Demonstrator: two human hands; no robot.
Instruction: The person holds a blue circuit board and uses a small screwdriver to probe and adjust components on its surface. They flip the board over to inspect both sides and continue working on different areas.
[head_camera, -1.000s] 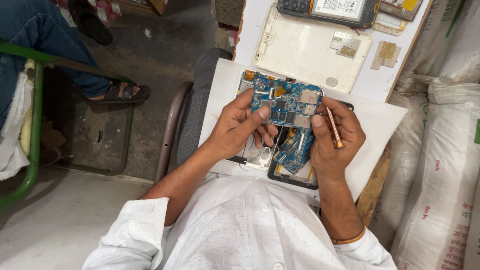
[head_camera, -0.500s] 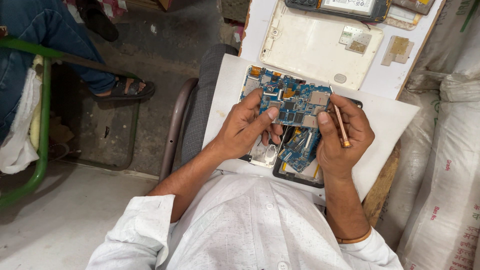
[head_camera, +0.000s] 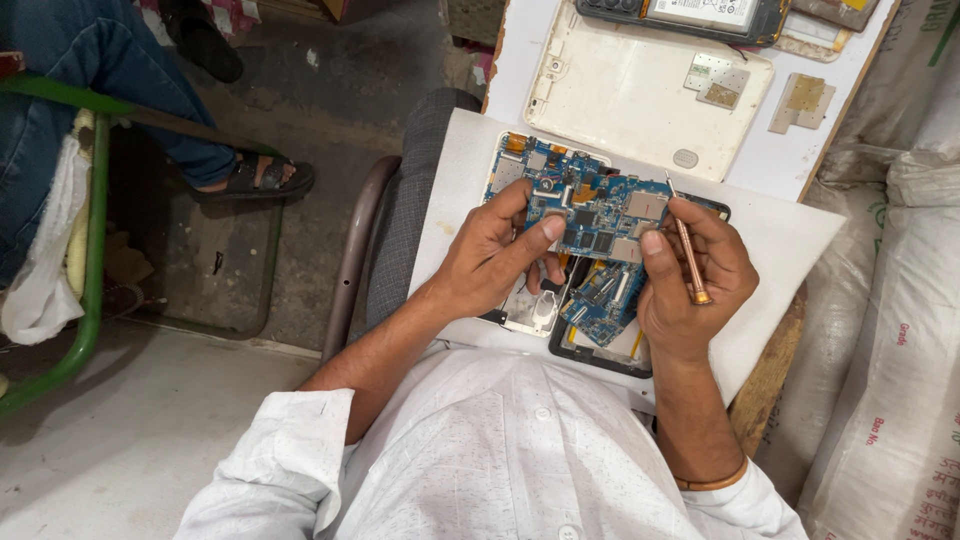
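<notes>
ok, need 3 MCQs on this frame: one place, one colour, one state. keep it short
1. Where is the white back cover?
A. under the hands
B. beyond the hands, farther up the work board
C. on the floor

2. What colour is the circuit board?
A. green
B. blue
C. red

3. How is the thin copper-coloured tool held?
A. lying on the board
B. in the left hand
C. in the right hand

Key:
1 B, it lies above the hands in the head view.
2 B, its surface is plainly blue.
3 C, the right hand's fingers grip it, while the left hand holds the circuit board.
</notes>
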